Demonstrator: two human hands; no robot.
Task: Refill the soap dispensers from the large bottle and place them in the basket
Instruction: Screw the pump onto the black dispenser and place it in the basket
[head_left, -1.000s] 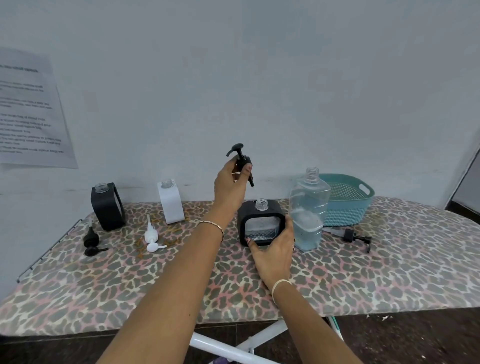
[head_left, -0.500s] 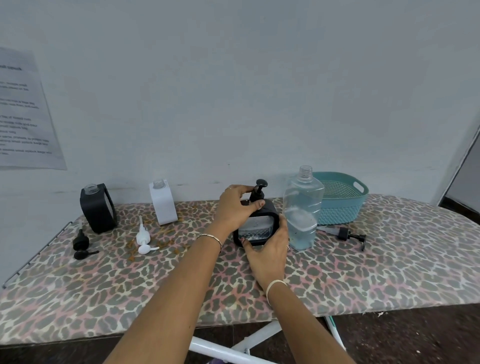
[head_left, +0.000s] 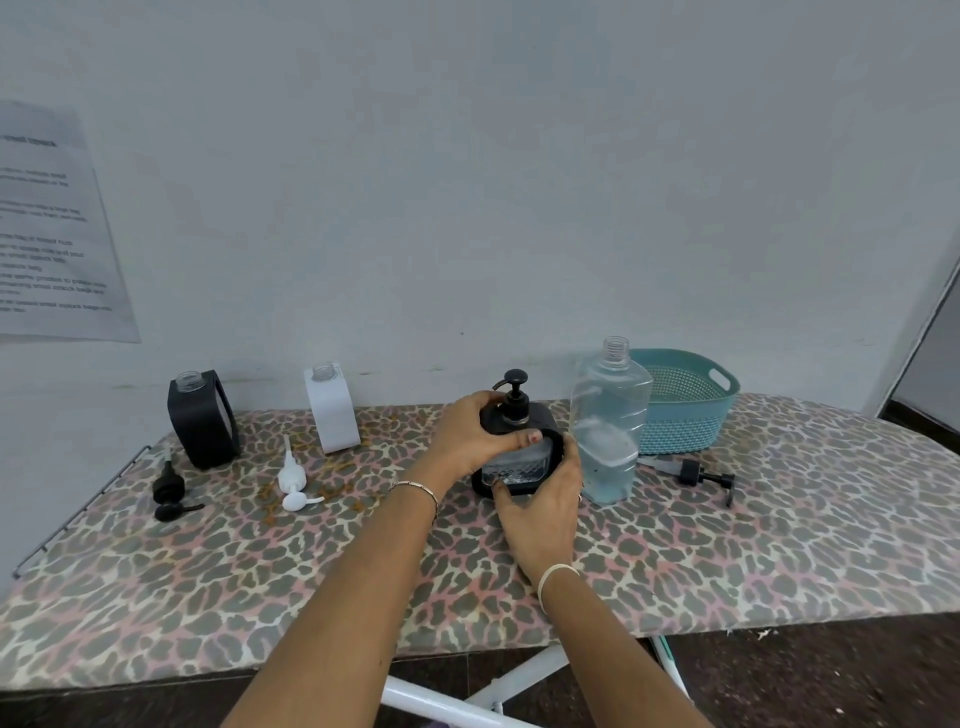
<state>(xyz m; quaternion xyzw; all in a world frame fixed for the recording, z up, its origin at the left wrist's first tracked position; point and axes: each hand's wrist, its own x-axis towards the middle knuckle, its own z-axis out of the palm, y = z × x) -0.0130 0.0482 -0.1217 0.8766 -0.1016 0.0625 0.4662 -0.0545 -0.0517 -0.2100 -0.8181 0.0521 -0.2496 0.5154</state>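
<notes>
A black square soap dispenser (head_left: 519, 467) stands mid-table with its black pump head (head_left: 514, 397) seated in the neck. My left hand (head_left: 470, 439) wraps its upper left corner beside the pump collar. My right hand (head_left: 545, 506) grips its lower right side. Just to the right stands the large clear bottle (head_left: 610, 431), uncapped, about a third full of bluish liquid. Behind the bottle sits the teal basket (head_left: 685, 410). At the left stand a second black dispenser (head_left: 202, 418) and a white dispenser (head_left: 331, 408), both without pumps.
A loose black pump (head_left: 169, 491) and a white pump (head_left: 293, 480) lie on the leopard-print board (head_left: 779, 545) near the left dispensers. Another black pump (head_left: 696, 473) lies right of the big bottle. A printed sheet (head_left: 52, 223) hangs on the wall at left.
My left hand brought the black pump head down from above and set it into the dispenser's neck, then shifted onto the dispenser's top corner. My right hand kept holding the dispenser.
</notes>
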